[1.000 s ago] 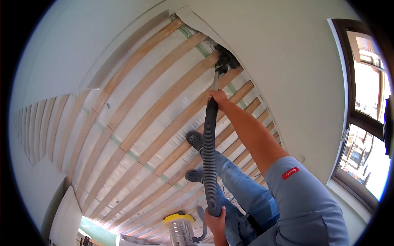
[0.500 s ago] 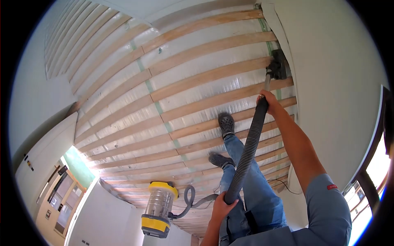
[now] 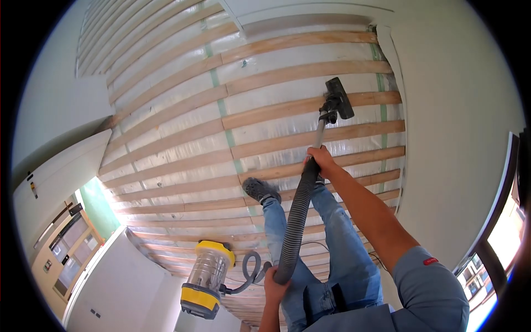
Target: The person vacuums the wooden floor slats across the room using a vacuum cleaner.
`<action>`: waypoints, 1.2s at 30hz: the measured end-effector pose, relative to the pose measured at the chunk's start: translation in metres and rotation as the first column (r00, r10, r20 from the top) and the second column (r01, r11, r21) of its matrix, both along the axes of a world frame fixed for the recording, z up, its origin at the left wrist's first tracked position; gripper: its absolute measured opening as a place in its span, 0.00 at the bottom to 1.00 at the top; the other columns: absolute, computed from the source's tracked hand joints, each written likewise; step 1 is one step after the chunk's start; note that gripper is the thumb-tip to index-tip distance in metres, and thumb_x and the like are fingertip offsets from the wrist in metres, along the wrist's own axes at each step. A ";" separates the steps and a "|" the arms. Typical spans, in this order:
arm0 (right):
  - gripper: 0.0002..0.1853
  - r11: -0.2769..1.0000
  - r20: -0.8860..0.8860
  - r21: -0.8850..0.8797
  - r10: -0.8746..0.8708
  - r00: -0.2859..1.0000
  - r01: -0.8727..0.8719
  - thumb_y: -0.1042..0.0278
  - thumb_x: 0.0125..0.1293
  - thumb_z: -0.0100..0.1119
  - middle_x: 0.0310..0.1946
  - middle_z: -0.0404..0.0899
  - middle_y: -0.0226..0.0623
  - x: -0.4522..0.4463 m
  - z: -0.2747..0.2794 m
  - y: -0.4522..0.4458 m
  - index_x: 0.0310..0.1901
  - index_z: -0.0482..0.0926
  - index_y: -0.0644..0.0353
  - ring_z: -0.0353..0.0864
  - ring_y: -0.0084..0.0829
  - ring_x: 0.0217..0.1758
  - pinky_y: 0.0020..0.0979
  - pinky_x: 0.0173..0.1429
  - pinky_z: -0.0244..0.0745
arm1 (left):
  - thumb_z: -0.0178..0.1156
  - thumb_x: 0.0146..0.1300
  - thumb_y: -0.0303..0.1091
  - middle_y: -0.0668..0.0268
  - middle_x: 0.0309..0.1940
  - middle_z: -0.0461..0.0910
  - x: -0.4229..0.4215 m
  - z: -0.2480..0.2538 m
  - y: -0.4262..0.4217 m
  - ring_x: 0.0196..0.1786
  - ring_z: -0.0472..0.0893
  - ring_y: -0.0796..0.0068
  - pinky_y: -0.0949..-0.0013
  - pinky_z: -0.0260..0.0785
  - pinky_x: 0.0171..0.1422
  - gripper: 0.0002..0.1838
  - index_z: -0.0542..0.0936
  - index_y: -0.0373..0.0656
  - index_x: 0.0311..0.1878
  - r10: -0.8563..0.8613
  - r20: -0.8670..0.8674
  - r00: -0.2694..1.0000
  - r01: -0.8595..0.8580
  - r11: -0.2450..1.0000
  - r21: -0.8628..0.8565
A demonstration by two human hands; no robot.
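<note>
A vacuum cleaner's ribbed grey hose (image 3: 298, 218) runs up from my waist to a metal wand (image 3: 320, 131). My right hand (image 3: 322, 160) is wrapped around the top of the hose, where it meets the wand. Lower down, my left hand (image 3: 275, 286) grips the hose near my hip. At the wand's far end a black floor nozzle (image 3: 339, 99) sits over a wooden batten and the silvery sheeting beside it. The vacuum cleaner (image 3: 207, 276), with a clear drum and yellow bands, stands to my left, joined by a coiled thinner hose (image 3: 251, 268).
Wooden battens (image 3: 276, 141) cross the floor in rows over silvery sheeting, with green tape (image 3: 229, 138) between. A pale wall (image 3: 459, 110) rises at the right. My shod foot (image 3: 261, 190) rests among the battens. At lower left are a white partition (image 3: 127, 282) and a wooden door (image 3: 69, 260).
The nozzle has swung left, away from the right wall, with both hands and the hose shifting left too. One foot has stepped forward, and the camera view has shifted.
</note>
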State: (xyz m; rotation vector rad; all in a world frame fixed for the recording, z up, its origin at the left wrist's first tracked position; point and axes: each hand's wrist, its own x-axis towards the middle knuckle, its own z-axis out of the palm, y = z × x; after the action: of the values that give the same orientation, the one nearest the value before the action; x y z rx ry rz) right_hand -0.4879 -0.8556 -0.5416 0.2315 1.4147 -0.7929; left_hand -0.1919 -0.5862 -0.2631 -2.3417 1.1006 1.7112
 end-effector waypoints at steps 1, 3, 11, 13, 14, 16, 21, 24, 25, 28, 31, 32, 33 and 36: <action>0.11 0.999 0.017 -0.006 0.045 0.999 -0.045 0.74 0.59 0.60 0.24 0.75 0.44 0.011 0.006 -0.003 0.40 0.70 0.70 0.81 0.38 0.24 0.42 0.26 0.81 | 0.77 0.46 0.30 0.55 0.48 0.83 0.010 -0.004 0.004 0.55 0.82 0.52 0.58 0.73 0.61 0.27 0.80 0.42 0.52 0.033 -0.018 0.999 -0.034 0.998 -0.060; 0.13 0.996 0.000 0.015 0.089 0.996 -0.089 0.74 0.59 0.60 0.25 0.76 0.45 0.040 0.028 -0.011 0.43 0.70 0.71 0.82 0.38 0.24 0.41 0.26 0.81 | 0.76 0.44 0.29 0.55 0.48 0.83 0.032 -0.020 0.015 0.54 0.81 0.52 0.58 0.72 0.61 0.27 0.81 0.42 0.51 -0.028 -0.036 0.999 0.023 0.991 -0.132; 0.28 0.963 -0.125 0.037 0.269 0.955 -0.266 0.76 0.61 0.62 0.30 0.77 0.51 0.176 0.003 -0.005 0.58 0.59 0.74 0.84 0.42 0.24 0.43 0.24 0.80 | 0.71 0.42 0.28 0.56 0.46 0.82 0.153 -0.050 -0.009 0.52 0.80 0.50 0.55 0.69 0.62 0.25 0.82 0.44 0.49 -0.254 -0.066 0.965 0.218 0.915 -0.338; 0.28 0.950 -0.126 0.064 0.311 0.942 -0.305 0.76 0.62 0.61 0.31 0.78 0.52 0.220 0.006 -0.009 0.58 0.58 0.73 0.84 0.43 0.24 0.44 0.25 0.81 | 0.72 0.44 0.29 0.56 0.47 0.82 0.187 -0.040 -0.009 0.53 0.80 0.50 0.56 0.69 0.63 0.24 0.82 0.44 0.49 -0.191 -0.094 0.977 0.152 0.936 -0.319; 0.28 0.948 -0.135 0.072 0.316 0.939 -0.309 0.76 0.62 0.61 0.31 0.78 0.52 0.246 0.012 -0.016 0.58 0.58 0.73 0.84 0.43 0.24 0.44 0.25 0.81 | 0.73 0.46 0.30 0.56 0.49 0.81 0.202 -0.037 -0.012 0.53 0.80 0.51 0.57 0.69 0.63 0.24 0.82 0.43 0.50 -0.133 -0.116 0.984 0.093 0.948 -0.304; 0.26 0.956 -0.066 0.046 0.294 0.954 -0.291 0.77 0.62 0.61 0.26 0.75 0.50 0.304 0.015 -0.021 0.56 0.58 0.72 0.82 0.41 0.21 0.44 0.24 0.81 | 0.74 0.48 0.31 0.56 0.49 0.81 0.228 -0.034 -0.012 0.54 0.80 0.52 0.57 0.69 0.63 0.24 0.81 0.42 0.51 -0.053 -0.141 0.989 0.013 0.961 -0.275; 0.28 0.840 -0.201 -0.003 0.531 0.823 -0.542 0.78 0.61 0.61 0.27 0.75 0.50 0.431 -0.065 -0.002 0.57 0.57 0.73 0.82 0.41 0.21 0.45 0.23 0.82 | 0.76 0.53 0.34 0.58 0.51 0.81 0.269 -0.034 -0.003 0.56 0.80 0.55 0.58 0.70 0.65 0.28 0.79 0.40 0.56 0.078 -0.087 0.993 -0.091 0.984 -0.153; 0.29 0.813 -0.258 0.061 0.573 0.778 -0.579 0.78 0.60 0.62 0.28 0.76 0.50 0.470 -0.081 -0.006 0.58 0.56 0.74 0.82 0.41 0.21 0.44 0.23 0.82 | 0.75 0.55 0.30 0.59 0.47 0.79 0.279 -0.030 -0.013 0.54 0.78 0.61 0.61 0.68 0.64 0.24 0.78 0.41 0.55 0.112 -0.108 0.988 -0.139 0.948 -0.287; 0.29 0.818 -0.266 0.093 0.570 0.777 -0.568 0.77 0.60 0.62 0.28 0.76 0.50 0.479 -0.068 -0.014 0.58 0.56 0.75 0.83 0.40 0.21 0.43 0.23 0.82 | 0.75 0.55 0.29 0.60 0.47 0.78 0.282 -0.030 -0.021 0.54 0.77 0.62 0.61 0.67 0.65 0.26 0.77 0.41 0.56 0.159 -0.153 0.975 -0.202 0.924 -0.325; 0.34 0.717 -0.208 0.122 0.695 0.688 -0.687 0.72 0.60 0.63 0.33 0.79 0.55 0.496 -0.031 -0.030 0.62 0.56 0.77 0.85 0.44 0.29 0.44 0.31 0.83 | 0.75 0.54 0.28 0.61 0.49 0.77 0.291 -0.031 -0.027 0.55 0.77 0.63 0.61 0.66 0.67 0.27 0.76 0.41 0.57 0.156 -0.173 0.972 -0.210 0.910 -0.357; 0.39 0.514 -0.245 0.144 0.846 0.473 -0.846 0.65 0.59 0.65 0.42 0.80 0.63 0.519 0.005 -0.042 0.65 0.58 0.79 0.86 0.51 0.42 0.45 0.44 0.83 | 0.76 0.53 0.30 0.60 0.50 0.77 0.294 -0.037 -0.019 0.57 0.77 0.60 0.60 0.65 0.68 0.28 0.76 0.42 0.57 0.070 -0.105 0.992 -0.101 0.939 -0.330; 0.40 0.457 -0.264 0.154 0.873 0.410 -0.876 0.64 0.58 0.65 0.45 0.80 0.65 0.526 0.010 -0.048 0.66 0.58 0.79 0.86 0.53 0.46 0.45 0.48 0.83 | 0.76 0.53 0.31 0.59 0.51 0.77 0.296 -0.038 -0.015 0.59 0.76 0.58 0.59 0.65 0.69 0.29 0.76 0.42 0.57 0.088 -0.115 0.989 -0.120 0.943 -0.309; 0.40 0.448 -0.250 0.174 0.881 0.401 -0.877 0.62 0.57 0.65 0.49 0.79 0.67 0.532 0.011 -0.054 0.66 0.60 0.79 0.83 0.56 0.52 0.45 0.53 0.80 | 0.77 0.53 0.32 0.58 0.52 0.77 0.296 -0.036 -0.020 0.60 0.76 0.56 0.58 0.64 0.70 0.29 0.76 0.42 0.57 0.107 -0.125 0.986 -0.139 0.947 -0.288; 0.40 0.468 -0.254 0.206 0.874 0.414 -0.860 0.60 0.56 0.65 0.54 0.78 0.70 0.542 0.021 -0.058 0.65 0.62 0.78 0.81 0.61 0.59 0.46 0.59 0.78 | 0.76 0.54 0.34 0.57 0.52 0.78 0.295 -0.029 -0.028 0.62 0.76 0.54 0.57 0.64 0.71 0.28 0.77 0.41 0.57 0.155 -0.132 0.979 -0.184 0.950 -0.252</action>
State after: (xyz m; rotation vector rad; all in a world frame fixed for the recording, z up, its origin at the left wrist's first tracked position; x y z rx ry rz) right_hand 0.0542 -0.9132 -0.5210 -0.6402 1.5981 0.1167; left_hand 0.1033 -0.6140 -0.2921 -2.5961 1.2485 1.8771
